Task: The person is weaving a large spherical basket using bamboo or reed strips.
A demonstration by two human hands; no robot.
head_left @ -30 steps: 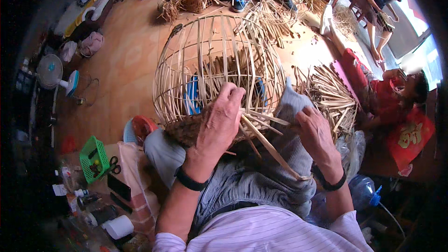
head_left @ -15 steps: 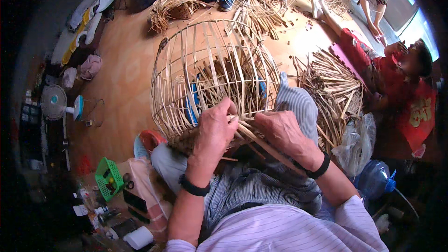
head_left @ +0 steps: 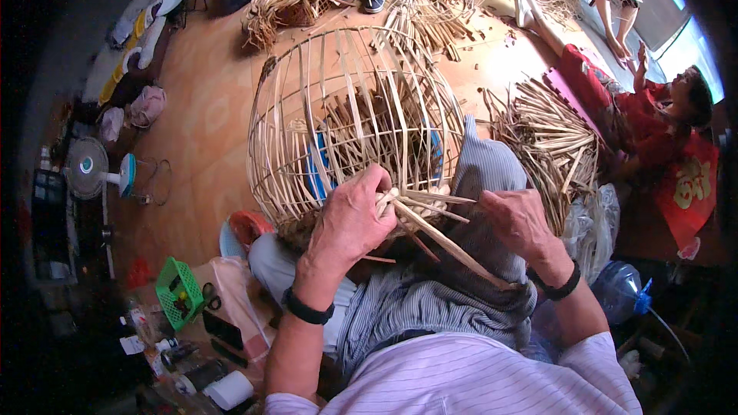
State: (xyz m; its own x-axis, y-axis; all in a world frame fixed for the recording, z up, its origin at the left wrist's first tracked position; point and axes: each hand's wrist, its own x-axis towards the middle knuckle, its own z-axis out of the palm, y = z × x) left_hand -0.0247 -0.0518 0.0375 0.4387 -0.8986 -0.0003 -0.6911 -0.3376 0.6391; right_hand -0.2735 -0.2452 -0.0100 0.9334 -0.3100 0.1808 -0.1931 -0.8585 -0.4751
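In front of my knees lies a large round openwork basket frame (head_left: 350, 119) of pale thin strips and hoops, its lower edge against my lap. My left hand (head_left: 352, 211) pinches a knot of flat dried straw strips (head_left: 393, 196) at the near edge of the basket. Several loose strip ends (head_left: 442, 242) fan out from that knot to the right and down over my leg. My right hand (head_left: 526, 227) is closed, just right of the strip tips and above my right knee. Its fingertips face away, so anything in them is hidden.
A heap of dried stalks (head_left: 550, 142) lies right of my knee, beside a person in red (head_left: 661, 131). More stalk bundles (head_left: 288, 4) and a person's feet are ahead. A fan (head_left: 86, 167), a green plastic basket (head_left: 178, 292) and a blue water jug (head_left: 619, 292) stand around me.
My right hand has moved right, away from the knot, leaving strip ends spread out. My left hand keeps its pinch there. The person in red has raised a hand.
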